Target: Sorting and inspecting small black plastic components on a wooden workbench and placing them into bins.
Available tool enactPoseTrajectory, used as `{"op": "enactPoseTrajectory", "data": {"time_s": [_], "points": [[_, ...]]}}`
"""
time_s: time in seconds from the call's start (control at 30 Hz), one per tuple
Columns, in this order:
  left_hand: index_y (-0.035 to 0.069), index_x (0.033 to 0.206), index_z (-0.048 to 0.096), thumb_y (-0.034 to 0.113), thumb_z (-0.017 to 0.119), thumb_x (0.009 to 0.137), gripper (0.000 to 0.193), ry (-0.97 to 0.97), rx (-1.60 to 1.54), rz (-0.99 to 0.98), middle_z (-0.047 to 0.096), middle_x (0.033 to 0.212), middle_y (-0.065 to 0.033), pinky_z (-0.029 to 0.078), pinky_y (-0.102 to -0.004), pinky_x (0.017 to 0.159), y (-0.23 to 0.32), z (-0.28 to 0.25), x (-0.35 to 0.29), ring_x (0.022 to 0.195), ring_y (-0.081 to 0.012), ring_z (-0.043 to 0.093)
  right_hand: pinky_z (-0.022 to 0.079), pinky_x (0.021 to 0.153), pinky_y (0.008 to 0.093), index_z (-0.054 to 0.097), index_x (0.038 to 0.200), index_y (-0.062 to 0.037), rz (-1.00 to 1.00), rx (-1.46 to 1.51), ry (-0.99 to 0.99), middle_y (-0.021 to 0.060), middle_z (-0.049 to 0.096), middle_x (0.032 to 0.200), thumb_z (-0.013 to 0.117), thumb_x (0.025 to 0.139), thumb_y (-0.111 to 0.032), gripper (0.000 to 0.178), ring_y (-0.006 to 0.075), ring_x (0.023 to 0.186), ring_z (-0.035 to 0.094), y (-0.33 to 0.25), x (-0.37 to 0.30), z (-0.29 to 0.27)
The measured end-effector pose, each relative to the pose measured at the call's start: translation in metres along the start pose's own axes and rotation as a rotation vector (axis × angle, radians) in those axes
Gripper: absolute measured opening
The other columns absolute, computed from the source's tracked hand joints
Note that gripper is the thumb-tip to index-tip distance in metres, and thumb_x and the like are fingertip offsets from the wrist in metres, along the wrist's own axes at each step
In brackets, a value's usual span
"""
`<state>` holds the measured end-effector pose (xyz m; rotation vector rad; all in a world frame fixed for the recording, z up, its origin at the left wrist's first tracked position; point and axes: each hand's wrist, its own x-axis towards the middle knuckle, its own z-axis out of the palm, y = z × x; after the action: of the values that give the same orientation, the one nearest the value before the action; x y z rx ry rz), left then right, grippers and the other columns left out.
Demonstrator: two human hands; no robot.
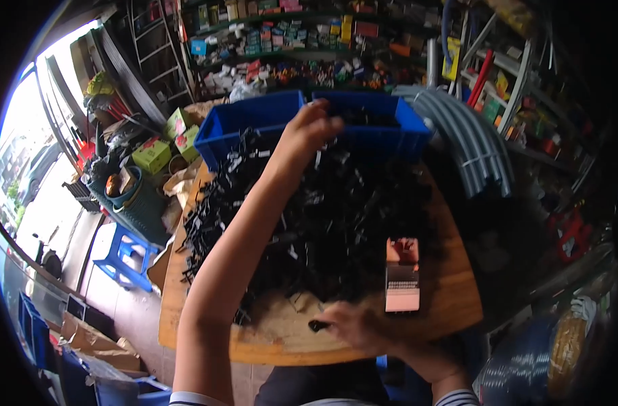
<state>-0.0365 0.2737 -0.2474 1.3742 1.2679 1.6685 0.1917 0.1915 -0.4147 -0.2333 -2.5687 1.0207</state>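
My left hand (310, 127) is stretched out over the wall between two blue bins at the far side of the table. Its fingers are somewhat blurred but look apart, with nothing visible in them. The left bin (251, 114) shows a bare blue inside, while the right bin (414, 122) holds dark pieces. Close to the table's near edge, my right hand (356, 326) pinches a small black part (317, 325) at its fingertips. Between hands and bins spreads a large heap of black plastic parts (336, 216).
A smartphone (403, 277) with a lit screen lies on the wooden table (282, 342), right of the heap. Coiled grey pipes (464, 135) stand at the far right. A blue stool (123, 254) is on the left, and packed shelves (275, 40) line the back.
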Motion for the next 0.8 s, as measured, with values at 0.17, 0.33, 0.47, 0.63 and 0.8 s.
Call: {"op": "enactPoseTrajectory", "data": {"time_s": [0.17,0.33,0.47,0.63,0.8], "points": [[0.001,0.115,0.06,0.005,0.069,0.078,0.038,-0.468,0.538,0.309,0.06,0.113,-0.016,0.053,-0.0327,0.079,-0.023,-0.026,-0.183,0.097,-0.0273,0.062,0.048,0.07,0.0254,0.058,0.109,0.0023,0.315,1.01,-0.023,0.006,0.059,0.092,0.059,0.09,-0.01,0.023,0.0122,0.077,0.057,-0.009,0.025,-0.022],[-0.003,0.105,0.062,-0.008,0.066,0.075,0.03,0.17,0.438,0.046,0.062,0.099,-0.0107,0.052,-0.0236,0.068,-0.042,-0.026,-0.261,0.082,-0.0132,0.062,0.051,0.077,0.0259,0.058,0.109,0.0023,0.299,1.091,0.152,0.008,0.063,0.093,0.061,0.09,-0.014,0.025,0.0113,0.076,0.06,-0.036,0.04,0.012],[-0.004,0.105,0.062,-0.007,0.066,0.077,0.028,0.277,0.09,-0.047,0.061,0.098,-0.0075,0.052,-0.0235,0.069,-0.065,-0.026,-0.285,0.08,-0.0114,0.061,0.052,0.073,0.0221,0.055,0.113,-0.0015,0.13,0.589,0.393,0.0091,0.065,0.1,0.061,0.09,-0.01,0.026,0.009,0.08,0.062,-0.042,0.035,0.037],[-0.005,0.104,0.063,-0.002,0.066,0.081,0.023,0.363,-0.291,-0.251,0.058,0.093,-0.0047,0.053,-0.0236,0.071,-0.073,-0.011,-0.29,0.079,-0.0111,0.061,0.05,0.07,0.0214,0.063,0.102,-0.0025,0.176,0.795,0.622,0.0079,0.066,0.102,0.063,0.087,-0.008,0.016,0.01,0.078,0.06,-0.043,0.033,0.049],[-0.005,0.103,0.064,-0.006,0.069,0.077,0.026,0.333,-0.104,-0.131,0.058,0.09,-0.0051,0.05,-0.0197,0.066,-0.075,-0.008,-0.295,0.075,-0.0105,0.061,0.048,0.075,0.0259,0.069,0.094,-0.0051,-0.048,0.238,0.406,0.0064,0.063,0.097,0.067,0.082,-0.007,0.012,0.0161,0.086,0.057,-0.042,0.035,0.036]]}}
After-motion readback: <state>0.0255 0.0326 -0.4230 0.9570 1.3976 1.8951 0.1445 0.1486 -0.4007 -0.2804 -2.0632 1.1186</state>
